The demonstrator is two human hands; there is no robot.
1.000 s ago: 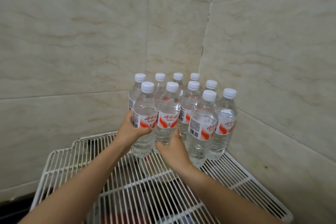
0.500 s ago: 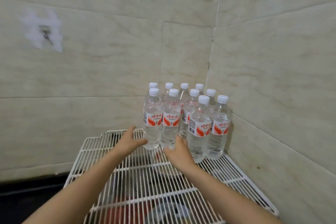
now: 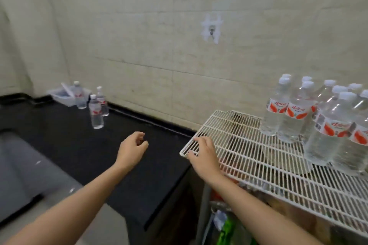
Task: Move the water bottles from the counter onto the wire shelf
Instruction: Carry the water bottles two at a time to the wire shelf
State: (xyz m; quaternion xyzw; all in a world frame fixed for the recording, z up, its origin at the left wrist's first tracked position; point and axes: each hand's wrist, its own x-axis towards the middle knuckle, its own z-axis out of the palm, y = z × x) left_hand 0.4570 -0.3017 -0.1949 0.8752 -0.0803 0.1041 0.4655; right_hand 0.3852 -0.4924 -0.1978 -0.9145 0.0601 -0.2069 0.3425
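Fingers (image 3: 140,141) of left hand (image 3: 131,148) loosely curled, empty, above bench (image 3: 79,145); right hand (image 3: 204,154) spread, empty, resting on wire shelf (image 3: 249,145) corner.

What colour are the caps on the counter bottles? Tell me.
White, on all three counter bottles, seen in the head view.
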